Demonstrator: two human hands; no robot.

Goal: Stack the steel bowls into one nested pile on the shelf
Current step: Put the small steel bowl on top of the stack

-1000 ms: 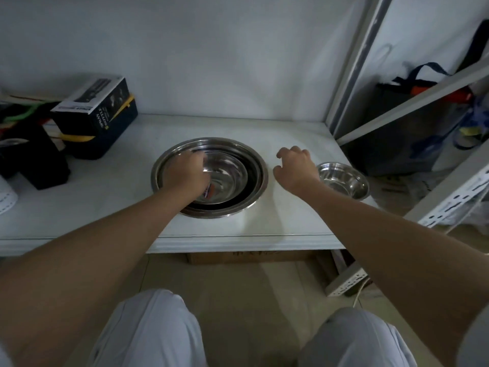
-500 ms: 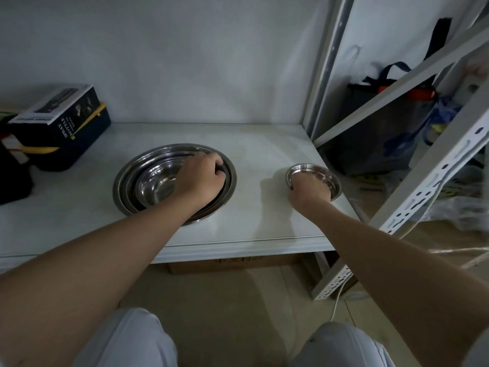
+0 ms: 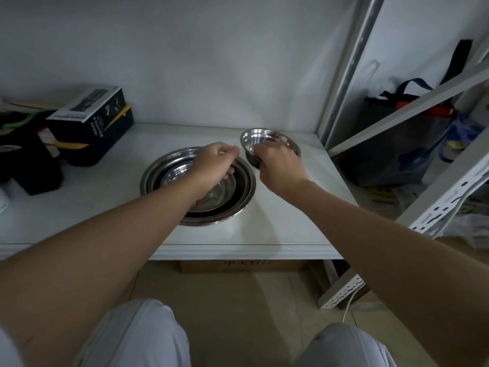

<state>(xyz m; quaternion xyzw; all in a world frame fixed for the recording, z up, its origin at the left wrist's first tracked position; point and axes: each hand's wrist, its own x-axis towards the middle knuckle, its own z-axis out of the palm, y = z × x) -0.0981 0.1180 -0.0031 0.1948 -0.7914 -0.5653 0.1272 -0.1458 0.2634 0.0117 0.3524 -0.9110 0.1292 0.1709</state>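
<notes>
right hand (image 3: 277, 165) pinching small steel bowl (image 3: 267, 140), tilted; left hand (image 3: 214, 165) loosely curled, empty, over nested pile (image 3: 158, 165). risk: bowl strikes knuckles, slips.

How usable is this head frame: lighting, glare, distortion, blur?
Head view: dim, flat light; the black items at far left lose detail. Steel glints on the small bowl and nested pile, without blowout. Wide-angle bending bows the shelf edge and uprights. Both hands look sharp, little motion blur.

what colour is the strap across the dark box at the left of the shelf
Yellow. The strap runs across the dark box; the head view, the only one, shows it.
</notes>
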